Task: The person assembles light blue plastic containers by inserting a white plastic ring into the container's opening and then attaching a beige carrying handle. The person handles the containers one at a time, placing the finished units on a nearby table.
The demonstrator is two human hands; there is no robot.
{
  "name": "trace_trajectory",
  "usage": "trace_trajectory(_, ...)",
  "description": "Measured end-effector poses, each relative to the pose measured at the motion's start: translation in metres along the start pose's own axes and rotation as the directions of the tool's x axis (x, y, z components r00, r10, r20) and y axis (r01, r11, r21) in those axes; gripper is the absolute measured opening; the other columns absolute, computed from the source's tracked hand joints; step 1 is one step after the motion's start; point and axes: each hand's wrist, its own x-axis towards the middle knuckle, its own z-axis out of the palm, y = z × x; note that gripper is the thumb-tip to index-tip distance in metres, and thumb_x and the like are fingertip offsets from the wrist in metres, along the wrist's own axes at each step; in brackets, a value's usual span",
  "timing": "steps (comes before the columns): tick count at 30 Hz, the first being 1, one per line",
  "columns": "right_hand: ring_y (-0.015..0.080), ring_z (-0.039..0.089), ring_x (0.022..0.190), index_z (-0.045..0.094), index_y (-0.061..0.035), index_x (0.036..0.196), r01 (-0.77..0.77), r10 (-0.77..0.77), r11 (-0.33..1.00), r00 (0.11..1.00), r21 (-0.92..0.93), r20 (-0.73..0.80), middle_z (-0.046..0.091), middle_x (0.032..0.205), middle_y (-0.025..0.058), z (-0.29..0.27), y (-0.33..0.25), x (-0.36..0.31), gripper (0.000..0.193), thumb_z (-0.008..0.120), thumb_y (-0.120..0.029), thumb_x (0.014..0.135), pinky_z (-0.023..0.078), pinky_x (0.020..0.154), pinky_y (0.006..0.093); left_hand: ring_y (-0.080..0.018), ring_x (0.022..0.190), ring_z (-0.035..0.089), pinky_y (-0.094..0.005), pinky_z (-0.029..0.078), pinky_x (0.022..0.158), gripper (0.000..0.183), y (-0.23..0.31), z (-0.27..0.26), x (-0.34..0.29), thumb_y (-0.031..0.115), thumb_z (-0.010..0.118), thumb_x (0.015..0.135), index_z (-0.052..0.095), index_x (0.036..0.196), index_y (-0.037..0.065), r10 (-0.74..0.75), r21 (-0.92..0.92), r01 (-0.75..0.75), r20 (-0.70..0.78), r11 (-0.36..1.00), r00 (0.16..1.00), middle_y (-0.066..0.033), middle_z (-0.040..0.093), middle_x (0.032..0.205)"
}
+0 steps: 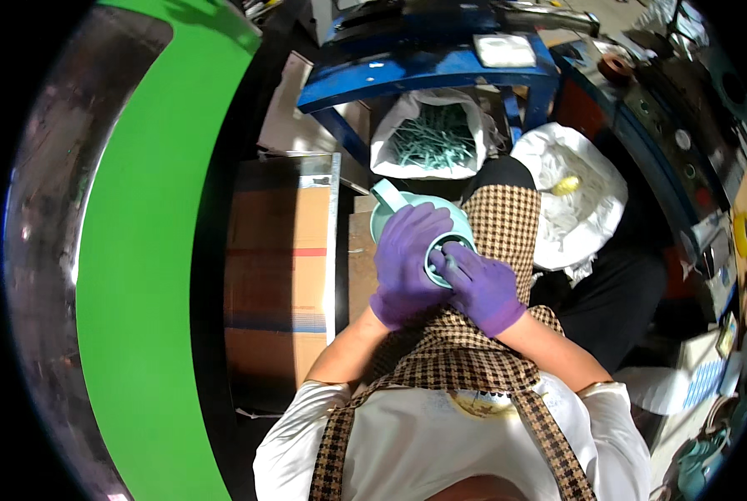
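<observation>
One mint-green vessel (459,220) | left hand (408,265): fingers holding it | right hand (483,289): fingers at mouth, load unclear | judged mid-work; remainder unclear

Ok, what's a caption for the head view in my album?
Purple-gloved left hand holding a mint-green, round-mouthed container, purple-gloved right hand at its opening.

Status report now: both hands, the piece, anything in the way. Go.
Left hand gripping pale green vessel. Right hand at its round opening. Vessel held above lap. Right-hand fingers partly block view inside.
</observation>
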Motion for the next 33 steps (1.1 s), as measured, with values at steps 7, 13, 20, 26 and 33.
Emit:
trace_trajectory(7,0.0271,0.067,0.075,0.065,-0.0121,0.105,-0.082,0.079,0.996,0.989,0.023,0.129,0.061,0.098,0.0061,0.011,0.014,-0.016,0.043,0.081,-0.016,0.066,0.052,0.06,0.0403,-0.0364,0.112,0.065,-0.052,0.047,0.1,0.046,0.0,0.016,-0.008,0.025,0.081,0.073,0.067,0.113,0.005,0.019,-0.003,-0.019,0.215,1.0,0.976,-0.0128,0.071,0.115)
trace_trajectory(13,0.03,0.069,0.083,0.065,-0.0106,0.117,-0.153,0.126,0.984,0.962,0.095,0.24,0.064,0.124,0.0074,-0.019,0.01,-0.017,0.04,0.074,-0.015,0.079,0.057,0.068,0.0409,-0.0362,0.113,0.065,-0.0509,0.047,0.101,0.052,-0.016,0.016,-0.009,0.027,0.08,0.073,0.065,0.118,0.005,0.126,0.042,-0.147,0.325,0.988,0.937,-0.0133,0.07,0.118)
trace_trajectory(20,0.0279,0.068,0.096,0.066,-0.0151,0.119,0.031,-0.051,0.908,0.998,-0.418,-0.037,0.068,0.12,0.0073,-0.047,0.201,-0.01,0.029,0.059,-0.012,0.091,0.054,0.086,0.0402,-0.037,0.116,0.062,-0.049,0.046,0.104,0.069,-0.041,0.008,0.016,0.032,0.091,0.064,0.064,0.121,0.006,-0.204,-0.156,0.207,0.037,0.966,0.978,-0.0138,0.067,0.12)
trace_trajectory(26,0.0264,0.063,0.107,0.06,-0.015,0.121,0.033,0.432,0.604,0.826,-0.797,0.362,0.066,0.106,0.0086,0.021,0.391,-0.03,0.028,0.05,-0.014,0.095,0.045,0.098,0.0451,-0.0383,0.112,0.064,-0.0494,0.047,0.102,0.063,-0.032,0.016,0.032,0.024,0.09,0.061,0.065,0.114,0.002,-0.027,-0.067,0.029,0.031,0.997,0.999,-0.0162,0.068,0.116)
trace_trajectory(33,0.0312,0.067,0.1,0.047,-0.0128,0.14,0.075,0.42,0.658,0.789,-0.749,0.448,0.061,0.112,0.0168,0.01,0.365,-0.034,0.049,0.052,-0.015,0.092,0.05,0.088,0.048,-0.0383,0.116,0.062,-0.0509,0.043,0.106,0.054,-0.018,0.019,0.055,0.021,0.084,0.062,0.067,0.11,0.002,-0.102,-0.045,0.111,0.167,0.993,0.981,-0.0164,0.068,0.117)
